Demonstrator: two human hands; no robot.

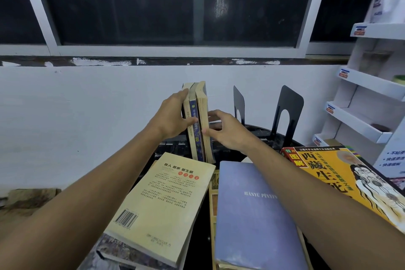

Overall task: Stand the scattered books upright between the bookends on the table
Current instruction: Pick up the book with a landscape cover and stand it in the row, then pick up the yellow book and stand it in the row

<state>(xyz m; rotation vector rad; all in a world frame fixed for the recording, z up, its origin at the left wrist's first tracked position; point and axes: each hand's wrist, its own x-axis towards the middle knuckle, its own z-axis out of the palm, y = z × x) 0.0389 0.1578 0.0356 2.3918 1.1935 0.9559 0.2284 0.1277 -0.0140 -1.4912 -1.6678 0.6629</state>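
Note:
Three books (198,120) stand upright together on the dark round table (258,138). My left hand (173,117) grips them from the left, thumb across the spines. My right hand (225,131) presses against their right side, thumb at the front edge. Two black metal bookends (287,112) stand to the right of the books, apart from them. Flat on the table in front lie a cream paperback (160,204), a blue-purple book (254,215) and an orange-yellow illustrated book (341,180).
A white wall and a dark window lie behind the table. A white tiered display shelf (368,85) stands at the right, close to the bookends. More books lie under the cream paperback at the lower left (118,250).

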